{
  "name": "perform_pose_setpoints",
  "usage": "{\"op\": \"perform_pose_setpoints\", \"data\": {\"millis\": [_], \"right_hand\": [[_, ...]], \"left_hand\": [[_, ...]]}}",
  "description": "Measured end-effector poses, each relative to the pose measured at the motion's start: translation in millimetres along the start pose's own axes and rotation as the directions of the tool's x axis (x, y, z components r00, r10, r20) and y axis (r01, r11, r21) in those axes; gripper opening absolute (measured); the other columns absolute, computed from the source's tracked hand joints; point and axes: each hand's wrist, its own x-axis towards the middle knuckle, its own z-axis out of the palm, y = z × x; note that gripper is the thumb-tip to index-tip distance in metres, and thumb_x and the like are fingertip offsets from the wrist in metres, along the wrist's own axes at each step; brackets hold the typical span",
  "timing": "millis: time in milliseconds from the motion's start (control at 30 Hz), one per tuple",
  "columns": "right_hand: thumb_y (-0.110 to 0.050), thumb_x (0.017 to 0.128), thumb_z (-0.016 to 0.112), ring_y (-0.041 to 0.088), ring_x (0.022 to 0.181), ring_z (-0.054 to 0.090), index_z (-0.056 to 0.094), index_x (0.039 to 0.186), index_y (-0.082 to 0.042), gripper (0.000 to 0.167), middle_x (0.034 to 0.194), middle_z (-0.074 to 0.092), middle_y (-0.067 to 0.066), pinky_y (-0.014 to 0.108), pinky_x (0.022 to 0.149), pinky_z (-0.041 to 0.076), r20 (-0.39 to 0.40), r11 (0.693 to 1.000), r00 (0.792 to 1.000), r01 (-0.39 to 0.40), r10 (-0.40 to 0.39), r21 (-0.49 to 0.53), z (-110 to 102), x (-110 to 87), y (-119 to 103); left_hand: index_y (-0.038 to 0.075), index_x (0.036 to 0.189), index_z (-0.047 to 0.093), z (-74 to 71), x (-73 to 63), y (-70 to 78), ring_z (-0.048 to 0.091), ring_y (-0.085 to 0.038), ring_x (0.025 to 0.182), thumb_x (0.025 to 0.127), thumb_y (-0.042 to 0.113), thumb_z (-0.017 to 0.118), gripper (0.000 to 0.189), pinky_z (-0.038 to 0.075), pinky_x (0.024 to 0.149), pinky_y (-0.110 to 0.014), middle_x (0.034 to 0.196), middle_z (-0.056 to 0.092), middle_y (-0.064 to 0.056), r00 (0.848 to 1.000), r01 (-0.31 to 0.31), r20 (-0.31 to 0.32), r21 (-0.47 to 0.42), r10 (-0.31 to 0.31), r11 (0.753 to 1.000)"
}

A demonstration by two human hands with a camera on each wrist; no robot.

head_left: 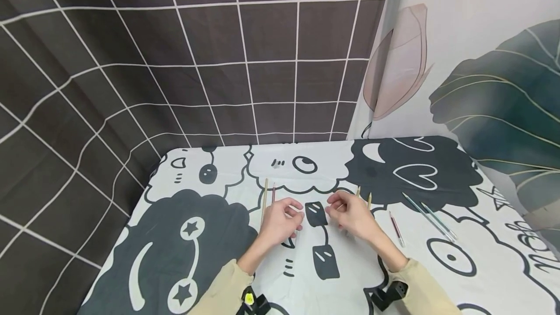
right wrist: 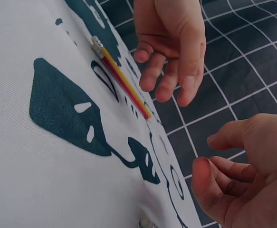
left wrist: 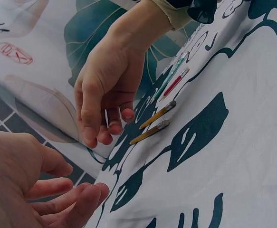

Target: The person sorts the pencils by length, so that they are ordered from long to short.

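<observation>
Over the middle of the cloth, my left hand (head_left: 281, 220) and right hand (head_left: 352, 214) face each other with a gap between them. Both have loosely bent fingers and hold nothing, as the left wrist view also shows. Beside my left hand lie a yellow pencil (head_left: 264, 198) and a red pencil (head_left: 273, 192), close together in the right wrist view. Two yellow pencils (left wrist: 150, 132) lie near my right hand, partly hidden behind it in the head view. Farther right are another red pencil (head_left: 396, 229) and two teal pencils (head_left: 428, 217).
A white cloth (head_left: 302, 295) with dark cartoon drawings covers the table. Behind it hangs a dark curtain (head_left: 271, 81) with a white grid. A pale curtain with leaf prints (head_left: 503, 91) hangs at the right.
</observation>
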Motion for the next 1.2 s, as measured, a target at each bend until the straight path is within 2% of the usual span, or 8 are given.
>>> {"op": "perform_pose_setpoints", "data": {"millis": [200, 333, 600, 767, 1000, 1200], "right_hand": [[0.001, 0.087, 0.070, 0.019, 0.059, 0.061, 0.064, 0.101, 0.007, 0.017, 0.080, 0.063, 0.006, 0.029, 0.049, 0.052, -0.016, 1.000, 1.000, -0.015, 0.015, 0.002, -10, -7.2, 6], [0.002, 0.087, 0.069, 0.026, 0.061, 0.063, 0.063, 0.103, 0.009, 0.019, 0.081, 0.062, 0.007, 0.033, 0.049, 0.054, -0.012, 0.999, 0.999, -0.038, 0.038, 0.022, -16, -10.7, 13], [0.001, 0.088, 0.069, 0.021, 0.061, 0.064, 0.063, 0.102, 0.007, 0.017, 0.082, 0.064, 0.007, 0.031, 0.049, 0.053, -0.049, 0.999, 0.998, -0.037, 0.036, -0.006, -26, -20.7, 21], [0.002, 0.088, 0.069, 0.016, 0.065, 0.063, 0.063, 0.103, 0.008, 0.017, 0.084, 0.063, 0.008, 0.031, 0.050, 0.054, -0.055, 0.999, 0.998, -0.040, 0.040, -0.001, -31, -24.0, 23], [0.004, 0.089, 0.066, 0.023, 0.064, 0.064, 0.062, 0.106, 0.009, 0.018, 0.086, 0.063, 0.009, 0.031, 0.052, 0.054, -0.070, 0.999, 0.996, -0.050, 0.050, -0.007, -43, -26.4, 27], [0.004, 0.090, 0.065, 0.023, 0.066, 0.064, 0.061, 0.108, 0.011, 0.019, 0.086, 0.064, 0.011, 0.031, 0.052, 0.054, -0.112, 0.997, 0.992, -0.065, 0.060, -0.046, -58, -31.2, 36]], "left_hand": [[-0.004, 0.099, 0.067, 6.2, 1.8, 1.8, 0.068, -0.031, 0.054, 0.088, 0.000, 0.067, 0.012, 0.051, 0.045, -0.028, 0.070, 0.067, -0.002, 1.000, 0.003, 0.018, -0.048, -0.002, 0.999], [-0.005, 0.099, 0.067, 11.2, 2.8, 2.7, 0.068, -0.035, 0.057, 0.088, -0.001, 0.067, 0.012, 0.051, 0.045, -0.027, 0.071, 0.068, -0.005, 1.000, 0.002, 0.028, -0.065, 0.000, 0.998], [0.000, 0.098, 0.068, 18.3, 5.2, 5.8, 0.068, -0.028, 0.054, 0.088, 0.003, 0.068, 0.010, 0.052, 0.045, -0.027, 0.072, 0.069, -0.003, 0.999, 0.017, 0.030, -0.056, -0.016, 0.998], [-0.002, 0.099, 0.068, 22.9, 7.3, 4.9, 0.068, -0.029, 0.054, 0.088, 0.002, 0.068, 0.011, 0.051, 0.045, -0.027, 0.072, 0.069, -0.003, 0.999, 0.013, 0.038, -0.083, -0.010, 0.996], [-0.002, 0.099, 0.069, 30.4, 8.2, 6.1, 0.067, -0.025, 0.052, 0.088, 0.002, 0.068, 0.012, 0.050, 0.044, -0.025, 0.070, 0.066, 0.000, 0.999, 0.036, 0.032, -0.089, -0.034, 0.995], [0.000, 0.097, 0.069, 36.3, 9.1, 6.1, 0.066, -0.021, 0.050, 0.088, 0.002, 0.069, 0.009, 0.050, 0.044, -0.025, 0.067, 0.065, 0.003, 0.999, 0.043, 0.027, -0.080, -0.041, 0.996]]}}
